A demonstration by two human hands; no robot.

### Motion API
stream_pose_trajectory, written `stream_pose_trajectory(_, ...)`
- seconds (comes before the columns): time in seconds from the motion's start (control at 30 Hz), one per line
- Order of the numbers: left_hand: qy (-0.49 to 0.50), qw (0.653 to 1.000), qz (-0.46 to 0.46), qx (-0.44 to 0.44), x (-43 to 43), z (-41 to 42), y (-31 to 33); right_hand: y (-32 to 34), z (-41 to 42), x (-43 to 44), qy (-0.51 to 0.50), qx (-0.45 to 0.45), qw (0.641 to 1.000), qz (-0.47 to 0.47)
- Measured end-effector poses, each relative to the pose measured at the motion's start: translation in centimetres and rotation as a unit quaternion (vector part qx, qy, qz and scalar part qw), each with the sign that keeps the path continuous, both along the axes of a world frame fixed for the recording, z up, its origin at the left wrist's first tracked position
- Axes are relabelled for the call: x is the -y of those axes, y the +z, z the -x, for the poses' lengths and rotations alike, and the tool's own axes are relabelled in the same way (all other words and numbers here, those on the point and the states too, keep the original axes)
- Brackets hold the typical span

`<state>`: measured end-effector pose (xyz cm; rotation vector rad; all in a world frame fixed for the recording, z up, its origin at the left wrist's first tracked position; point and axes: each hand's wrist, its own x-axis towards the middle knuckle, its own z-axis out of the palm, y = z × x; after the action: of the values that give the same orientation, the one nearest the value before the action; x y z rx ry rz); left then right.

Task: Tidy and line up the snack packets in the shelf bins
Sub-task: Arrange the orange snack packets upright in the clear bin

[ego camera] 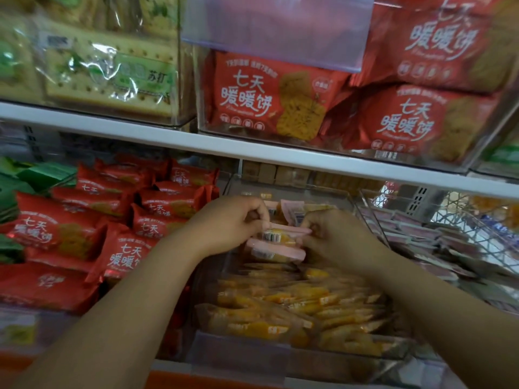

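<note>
Over the clear bin (292, 192) on the lower shelf, the left hand (233, 223) and right hand (334, 237) have their fingers clamped on opposite ends of a pink-edged packet (283, 234) above yellow packets (303, 304).

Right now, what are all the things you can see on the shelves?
Pink-edged packets: a few, pink and yellow, back of the middle clear bin, pinched from both sides.
Yellow snack packets: many, yellow-orange, front of that same bin.
Clear bin: one, see-through, lower shelf, middle.
Small red packets: many, red, lower shelf, left.
Green packets: several, green, far left.
Pinkish flat packets: many, lower shelf, right.
Large red biscuit bags: at least four, red, upper shelf.
Soda cracker packs: several, pale with green, upper left.
Left hand: one, grip on the pink-edged packets.
Right hand: one, grip on the same packets.
</note>
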<state>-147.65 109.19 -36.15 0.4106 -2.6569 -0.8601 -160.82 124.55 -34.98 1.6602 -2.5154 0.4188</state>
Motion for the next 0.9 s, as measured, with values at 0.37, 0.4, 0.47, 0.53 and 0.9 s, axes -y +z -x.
stream_pose_trajectory(0.37, -0.006, 0.968, 0.229, 0.105, -1.4, -0.5, 0.2, -0.2, -0.7, -0.3, 0.017, 0.155, 0.988, -0.018)
stream_pose_trajectory(0.4, -0.006, 0.969, 0.228, 0.099, -1.3, -0.5, 0.2, -0.2, -0.7, -0.4, 0.019, 0.165, 0.986, -0.017)
stream_pose_trajectory(0.47, -0.007, 0.97, 0.225, 0.09, -1.4, -0.4, 0.0, -0.1, -0.7, -0.5, 0.029, 0.163, 0.986, -0.016)
stream_pose_trajectory(0.53, -0.011, 0.974, 0.215, 0.071, -1.4, -0.3, 0.1, 0.0, -0.6, -0.6, 0.039, 0.165, 0.986, 0.003)
stream_pose_trajectory(0.9, -0.003, 0.979, 0.111, -0.169, -3.0, -3.3, 2.4, 0.7, -3.0, -2.9, 0.057, 0.252, 0.939, 0.227)
